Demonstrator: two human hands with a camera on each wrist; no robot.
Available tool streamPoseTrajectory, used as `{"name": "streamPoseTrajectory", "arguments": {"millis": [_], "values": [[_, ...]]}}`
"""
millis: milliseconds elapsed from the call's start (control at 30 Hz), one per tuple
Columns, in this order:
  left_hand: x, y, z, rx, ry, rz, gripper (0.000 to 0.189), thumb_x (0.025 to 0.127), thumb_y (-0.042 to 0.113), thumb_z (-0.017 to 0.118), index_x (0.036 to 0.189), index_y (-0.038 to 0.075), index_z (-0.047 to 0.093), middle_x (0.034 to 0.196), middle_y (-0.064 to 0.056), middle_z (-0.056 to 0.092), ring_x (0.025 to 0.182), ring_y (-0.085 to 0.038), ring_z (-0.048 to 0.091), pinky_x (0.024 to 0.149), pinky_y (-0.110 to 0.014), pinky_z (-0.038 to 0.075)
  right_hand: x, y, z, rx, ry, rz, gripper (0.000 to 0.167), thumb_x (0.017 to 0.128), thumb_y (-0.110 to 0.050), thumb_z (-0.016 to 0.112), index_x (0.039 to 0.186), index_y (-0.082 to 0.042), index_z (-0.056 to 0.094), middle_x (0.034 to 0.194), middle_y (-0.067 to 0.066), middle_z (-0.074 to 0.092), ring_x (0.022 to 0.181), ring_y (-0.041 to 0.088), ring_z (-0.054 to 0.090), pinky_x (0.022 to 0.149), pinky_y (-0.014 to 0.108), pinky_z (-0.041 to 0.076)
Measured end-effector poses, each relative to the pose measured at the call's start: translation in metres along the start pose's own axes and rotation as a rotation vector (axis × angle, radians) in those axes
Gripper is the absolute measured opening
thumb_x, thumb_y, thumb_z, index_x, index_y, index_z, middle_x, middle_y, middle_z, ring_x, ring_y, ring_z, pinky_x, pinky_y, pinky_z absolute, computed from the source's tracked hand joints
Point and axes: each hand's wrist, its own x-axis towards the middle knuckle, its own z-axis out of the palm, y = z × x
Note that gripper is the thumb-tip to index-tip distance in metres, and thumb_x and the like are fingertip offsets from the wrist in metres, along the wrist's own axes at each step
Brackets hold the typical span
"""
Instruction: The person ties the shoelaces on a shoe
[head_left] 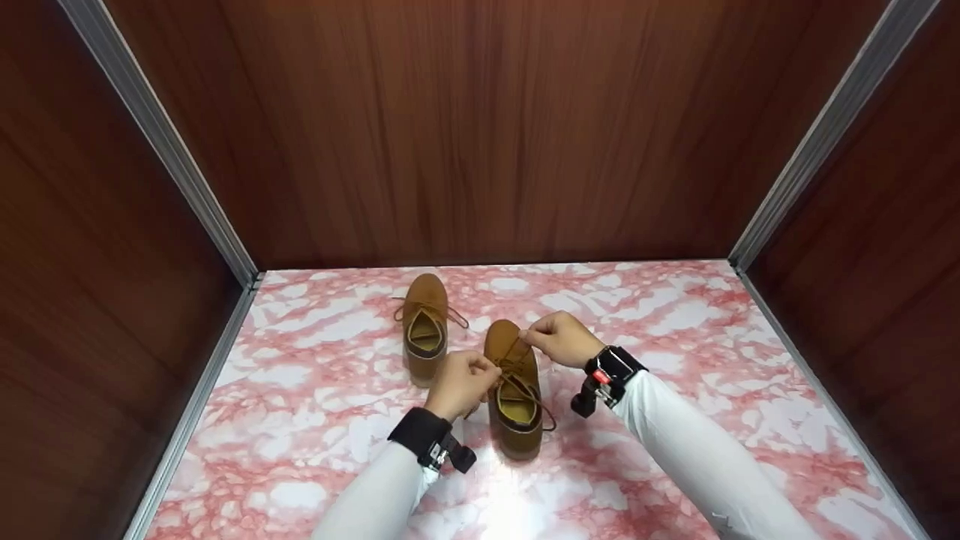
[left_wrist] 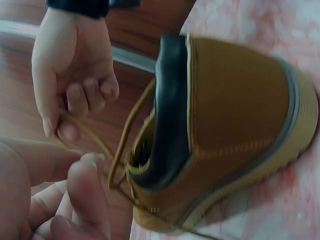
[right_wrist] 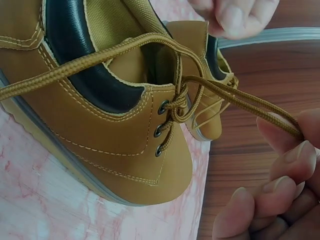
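Note:
A tan lace-up shoe with a black padded collar stands on the floor, toe away from me. My right hand pinches a doubled brown shoelace, stretching it from the knot at the eyelets. Above the shoe's left side is my left hand, fingers bent, thumb and forefinger tips close together. Whether a lace lies between those tips cannot be made out. One lace length arcs across the shoe opening, and another trails down the left side.
A matching shoe stands to the left and farther off, its laces spread to both sides. The floor has a pink and white marbled pattern. Wood-grain panels rise at the back and both sides, with grey metal strips along the corners.

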Motion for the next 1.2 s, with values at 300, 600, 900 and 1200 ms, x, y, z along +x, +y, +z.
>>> {"name": "streamPoseTrajectory", "arguments": {"millis": [300, 600, 900, 1200], "values": [[0.014, -0.007, 0.0, 0.174, 0.092, 0.144, 0.026, 0.09, 0.024, 0.081, 0.108, 0.005, 0.078, 0.091, -0.006, 0.077, 0.067, -0.01, 0.063, 0.066, -0.025, 0.052, 0.004, -0.001, 0.004, -0.036, 0.047, -0.026, 0.04, 0.103, -0.03, 0.064, 0.075, -0.003, 0.074, 0.054, -0.012, 0.039, 0.054, 0.006, 0.039, 0.053, 0.023, 0.031], [0.027, -0.005, 0.016, 0.338, 0.099, 0.22, 0.034, 0.083, 0.038, 0.087, 0.103, 0.011, 0.079, 0.082, -0.002, 0.067, 0.078, -0.014, 0.059, 0.073, -0.03, 0.05, 0.007, -0.007, 0.007, -0.056, 0.119, -0.009, 0.042, 0.101, -0.026, 0.066, 0.063, -0.008, 0.065, 0.06, -0.01, 0.045, 0.057, 0.008, 0.04, 0.054, 0.022, 0.03], [0.026, -0.006, 0.025, 0.419, 0.161, 0.283, 0.014, 0.089, 0.027, 0.081, 0.089, 0.013, 0.079, 0.079, -0.001, 0.068, 0.072, -0.015, 0.063, 0.067, -0.028, 0.051, 0.008, -0.008, 0.009, -0.054, 0.123, -0.003, 0.044, 0.101, -0.027, 0.065, 0.06, -0.011, 0.062, 0.059, -0.011, 0.043, 0.056, 0.007, 0.039, 0.053, 0.022, 0.029], [0.025, -0.009, 0.024, 0.359, 0.162, 0.267, 0.01, 0.09, 0.023, 0.078, 0.086, 0.013, 0.078, 0.08, 0.0, 0.068, 0.071, -0.012, 0.062, 0.067, -0.026, 0.05, 0.006, -0.006, 0.006, -0.039, 0.132, 0.01, 0.04, 0.102, -0.031, 0.065, 0.072, -0.006, 0.073, 0.061, -0.01, 0.046, 0.058, 0.009, 0.04, 0.055, 0.024, 0.031]]}}
